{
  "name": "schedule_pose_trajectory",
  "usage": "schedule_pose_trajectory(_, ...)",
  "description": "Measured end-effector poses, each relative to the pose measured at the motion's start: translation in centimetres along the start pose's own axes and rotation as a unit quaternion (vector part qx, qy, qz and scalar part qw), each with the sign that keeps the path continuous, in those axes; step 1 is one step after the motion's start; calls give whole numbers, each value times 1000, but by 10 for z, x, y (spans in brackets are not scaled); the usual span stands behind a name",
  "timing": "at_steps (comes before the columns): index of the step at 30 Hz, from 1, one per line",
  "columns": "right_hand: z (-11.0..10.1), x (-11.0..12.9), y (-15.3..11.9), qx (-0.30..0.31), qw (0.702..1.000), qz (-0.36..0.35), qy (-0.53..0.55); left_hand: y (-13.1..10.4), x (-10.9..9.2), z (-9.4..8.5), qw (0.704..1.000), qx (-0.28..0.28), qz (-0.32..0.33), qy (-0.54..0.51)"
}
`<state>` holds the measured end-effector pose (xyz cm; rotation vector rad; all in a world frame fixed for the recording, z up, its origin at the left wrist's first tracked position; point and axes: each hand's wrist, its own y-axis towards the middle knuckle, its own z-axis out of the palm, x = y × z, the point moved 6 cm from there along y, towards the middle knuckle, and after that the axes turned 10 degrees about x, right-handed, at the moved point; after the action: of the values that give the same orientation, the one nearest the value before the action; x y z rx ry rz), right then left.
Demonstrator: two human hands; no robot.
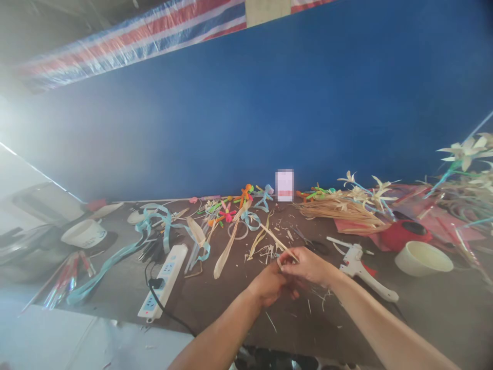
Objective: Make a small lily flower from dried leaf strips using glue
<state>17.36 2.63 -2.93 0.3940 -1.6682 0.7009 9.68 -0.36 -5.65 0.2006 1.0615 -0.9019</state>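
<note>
My left hand (pixel 268 283) and my right hand (pixel 310 265) meet over the dark tabletop, fingers closed and fingertips together. A thin straw-coloured strip (pixel 274 236) runs from the fingers of my right hand up and to the left. What my left fingers pinch is small and partly hidden by the hands. Small pale scraps (pixel 265 253) lie just beyond my fingers, beside a long dried husk leaf (pixel 231 241). A white glue gun (pixel 356 262) rests to the right of my right hand, and dark-handled scissors (pixel 318 246) lie just behind it.
A white power strip (pixel 167 277) with a black plug and cable lies left. Light-blue ribbon (pixel 111 264) and a white bowl (pixel 83 234) are beyond it. Colourful pipe-cleaner figures (pixel 246 195) line the blue panel (pixel 269 103). A cream bowl (pixel 423 258) and husk flowers (pixel 381 190) stand right.
</note>
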Motion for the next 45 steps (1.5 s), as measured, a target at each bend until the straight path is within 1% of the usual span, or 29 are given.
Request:
schedule_pose_trajectory(1,5,-2,-4,1,1000,-3,13,1,0,3,1000,8,-8,12)
schedule_pose_trajectory(2,7,-5,-6,-13,1000,3,26,2,-1,6,1000,16,-14,20)
schedule_pose_trajectory(4,3,-11,-9,-58,997,10,56,2,-1,10,999,24,-20,26)
schedule_pose_trajectory(5,-1,-13,-11,-86,994,8,74,1,-1,9,999,16,-16,27)
schedule_pose_trajectory(7,-10,-18,-13,-143,983,0,111,-2,-1,4,999,-25,4,30)
schedule_pose_trajectory(9,-16,-24,-15,-183,972,0,149,-5,-1,-3,995,-82,32,39)
schedule_pose_trajectory(12,-15,-34,-16,-201,962,8,186,-10,0,-12,986,-147,59,57)
schedule_pose_trajectory(16,-12,-37,-19,-232,961,4,151,-9,3,-18,977,-186,63,81)
schedule_pose_trajectory(18,-10,-34,-21,-237,964,0,123,-9,4,-19,974,-196,61,91)
schedule_pose_trajectory(21,-6,-25,-23,-224,971,-31,73,-9,6,-19,972,-207,57,93)
schedule_pose_trajectory(24,-5,-21,-25,-234,970,-56,44,-10,7,-18,974,-204,58,85)
schedule_pose_trajectory(26,-5,-24,-26,-241,967,-53,59,-10,8,-16,977,-191,58,74)
schedule_pose_trajectory(31,0,-38,-23,-211,960,0,183,-10,11,-18,981,-186,52,34)
schedule_pose_trajectory(33,1,-39,-24,-210,955,9,210,-10,13,-19,981,-184,49,22)
schedule_pose_trajectory(35,1,-37,-24,-209,954,7,213,-9,13,-20,982,-183,51,16)
schedule_pose_trajectory(38,1,-36,-25,-213,955,9,207,-9,14,-21,979,-195,56,21)
schedule_pose_trajectory(42,3,-38,-24,-202,954,12,221,-8,13,-21,977,-202,58,27)
schedule_pose_trajectory(45,1,-40,-30,-219,954,27,202,-10,10,-22,975,-212,68,19)
